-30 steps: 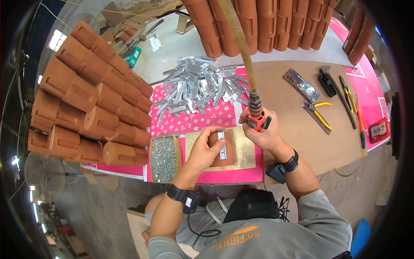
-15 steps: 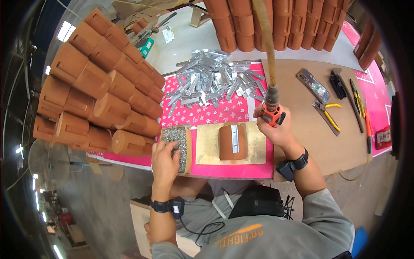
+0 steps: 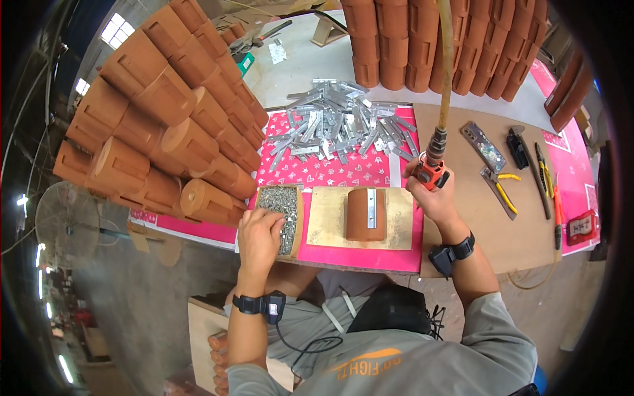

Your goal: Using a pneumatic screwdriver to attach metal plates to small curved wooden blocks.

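Observation:
My left hand is at a shallow box full of small metal screws. Its fingers are drawn together over the left side of the screws, and what they pinch, if anything, is hidden. In my right hand is a red power screwdriver, with a tan hose running up from it. Between the hands, a rounded terracotta piece lies on a pale board. A silver metal strip with holes rests lengthwise on top of it, apart from both hands.
Loose metal strips are heaped behind the board. Stacked terracotta pieces stand at left and far right. On brown cardboard at right lie a phone, yellow-handled pliers, a hammer and other tools.
My left hand's fingers have drawn together over the screws. The right hand still holds the screwdriver up. The whole view has shifted a little.

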The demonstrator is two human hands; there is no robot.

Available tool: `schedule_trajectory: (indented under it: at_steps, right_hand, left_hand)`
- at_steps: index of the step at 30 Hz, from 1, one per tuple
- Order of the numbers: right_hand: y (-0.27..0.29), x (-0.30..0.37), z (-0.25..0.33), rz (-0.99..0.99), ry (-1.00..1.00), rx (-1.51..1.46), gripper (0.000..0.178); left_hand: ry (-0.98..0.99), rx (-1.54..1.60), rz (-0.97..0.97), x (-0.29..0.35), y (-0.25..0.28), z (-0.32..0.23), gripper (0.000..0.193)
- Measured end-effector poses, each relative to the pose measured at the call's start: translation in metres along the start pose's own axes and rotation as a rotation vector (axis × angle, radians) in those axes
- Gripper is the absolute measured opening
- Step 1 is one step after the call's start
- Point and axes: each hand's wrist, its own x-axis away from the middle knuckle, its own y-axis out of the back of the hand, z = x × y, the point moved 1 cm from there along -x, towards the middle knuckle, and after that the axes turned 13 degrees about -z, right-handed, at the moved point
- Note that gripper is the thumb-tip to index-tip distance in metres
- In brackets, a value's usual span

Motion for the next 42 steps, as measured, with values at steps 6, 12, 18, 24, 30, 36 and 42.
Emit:
schedule_trajectory:
  at_steps: [6, 12, 18, 24, 30, 36, 42]
  right_hand:
    - [0.003, 0.003, 0.014, -0.026, -0.016, 0.031, 0.016]
    - [-0.005, 0.008, 0.07, -0.05, -0.098, -0.136, 0.018]
    - [-0.019, 0.027, 0.116, 0.091, -0.205, -0.225, 0.019]
    - [-0.031, 0.038, 0.118, 0.21, -0.247, -0.251, 0.015]
    - [-0.031, 0.04, 0.116, 0.197, -0.212, -0.193, 0.019]
    - [-0.034, 0.041, 0.124, 0.176, -0.258, -0.25, 0.014]
    - [-0.036, 0.036, 0.122, 0.17, -0.189, -0.33, 0.021]
  left_hand:
    - [-0.019, 0.05, -0.134, 0.007, 0.009, -0.006, 0.015]
    - [-0.053, 0.142, -0.168, 0.016, 0.024, -0.035, 0.013]
    - [0.15, 0.485, -0.01, 0.04, 0.012, -0.07, 0.005]
    - [0.125, 0.636, 0.018, 0.045, 0.003, -0.084, 0.015]
    - [0.405, 0.961, 0.023, 0.057, -0.011, -0.084, 0.018]
    - [0.684, 1.427, -0.01, 0.048, -0.009, -0.092, 0.023]
    - [0.658, 1.351, 0.083, 0.052, -0.018, -0.1, 0.021]
